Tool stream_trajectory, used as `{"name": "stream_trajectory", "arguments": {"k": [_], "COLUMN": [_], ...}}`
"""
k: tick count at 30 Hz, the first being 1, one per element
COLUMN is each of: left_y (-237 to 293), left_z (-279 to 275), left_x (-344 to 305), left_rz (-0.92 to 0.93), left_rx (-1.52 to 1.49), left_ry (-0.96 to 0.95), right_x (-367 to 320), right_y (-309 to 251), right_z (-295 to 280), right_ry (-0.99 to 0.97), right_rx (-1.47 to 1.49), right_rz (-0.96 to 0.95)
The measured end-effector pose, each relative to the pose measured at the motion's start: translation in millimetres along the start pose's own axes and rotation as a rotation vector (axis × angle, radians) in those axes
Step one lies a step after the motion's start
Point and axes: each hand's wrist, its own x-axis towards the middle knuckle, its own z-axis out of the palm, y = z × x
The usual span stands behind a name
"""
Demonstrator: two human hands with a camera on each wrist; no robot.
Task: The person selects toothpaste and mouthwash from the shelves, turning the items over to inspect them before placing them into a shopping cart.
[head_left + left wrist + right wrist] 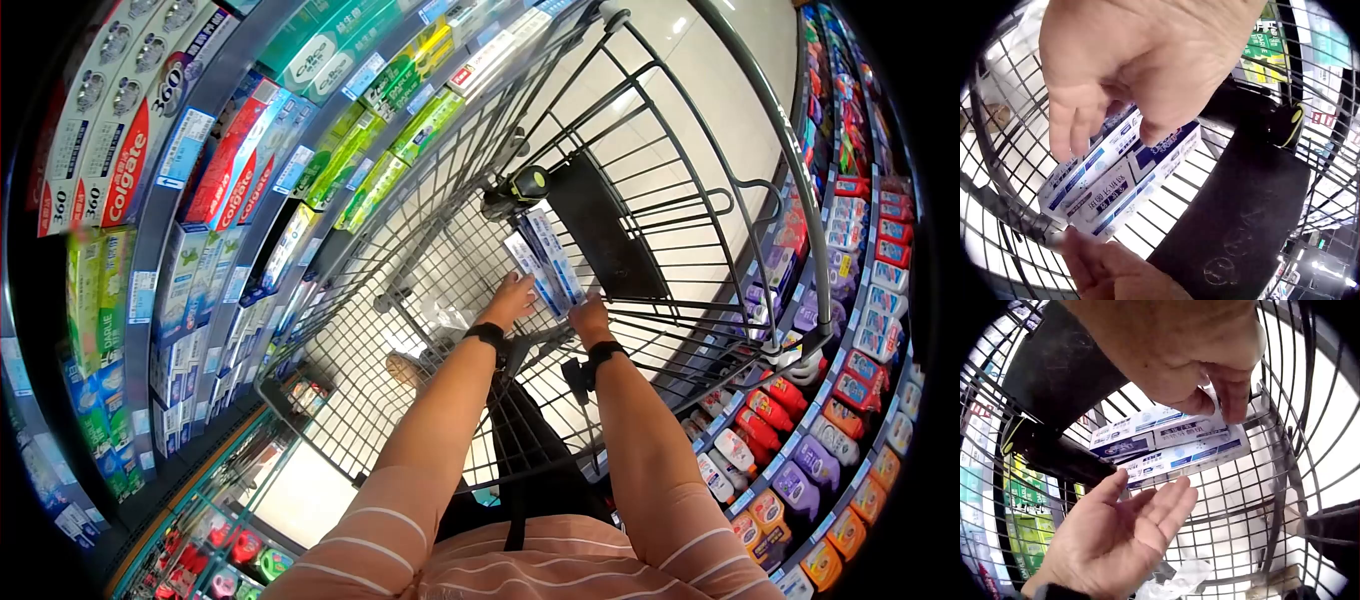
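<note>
Two white-and-blue toothpaste boxes lie side by side at the cart's folding seat. My right hand (pixel 590 318) pinches the near end of the right toothpaste box (pixel 1191 430) between thumb and fingers. Alongside it is the left toothpaste box (pixel 1191 456), overlapped by its neighbour in the right wrist view. My left hand (pixel 512 300) is at the left box's side, palm turned up and fingers loosely extended in the right wrist view (pixel 1129 531). Its fingertips are right at the box edge.
The wire shopping cart (pixel 660 130) surrounds both hands, with a black seat panel (pixel 608 225) beside the boxes. A dark object with a yellow-green ring (pixel 530 185) sits beyond them. Shelves of toothpaste (pixel 130 165) line the left; bottles (pixel 770 408) fill the right. Clear plastic (pixel 1179 581) shows below.
</note>
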Motion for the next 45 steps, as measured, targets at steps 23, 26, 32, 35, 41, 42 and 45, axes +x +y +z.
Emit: {"name": "stream_trajectory", "arguments": {"k": [23, 26, 32, 35, 41, 42, 45], "left_y": [212.3, 228.2, 235.8, 241.7, 254.9, 255.7, 260.4], "left_z": [-66.5, -86.0, -164.1, -219.7, -291.1, -292.8, -295.4], "left_x": [-571.1, -684.8, -846.7, -903.1, -982.5, -987.0, -997.2], "left_rz": [1.011, 1.289, 1.772, 1.988, 1.782, 1.756, 1.708], "left_rx": [0.669, 0.764, 0.529, 0.530, 0.383, 0.362, 0.325], "left_ry": [0.367, 0.753, 1.351, 1.603, 1.510, 1.449, 1.276], "right_x": [-319.1, -368.5, -454.7, -495.9, -580.6, -594.7, -631.5], "right_y": [-236.7, -268.3, -324.8, -352.7, -415.6, -428.3, -468.5], "right_z": [-199.0, -212.7, -219.9, -225.3, -239.9, -241.9, -248.5], "right_ry": [-0.531, -0.538, -0.641, -0.660, -0.669, -0.658, -0.657], "right_rx": [0.915, 0.896, 0.815, 0.763, 0.629, 0.609, 0.589], "right_rz": [-0.540, -0.687, -0.895, -1.020, -1.350, -1.402, -1.578]}}
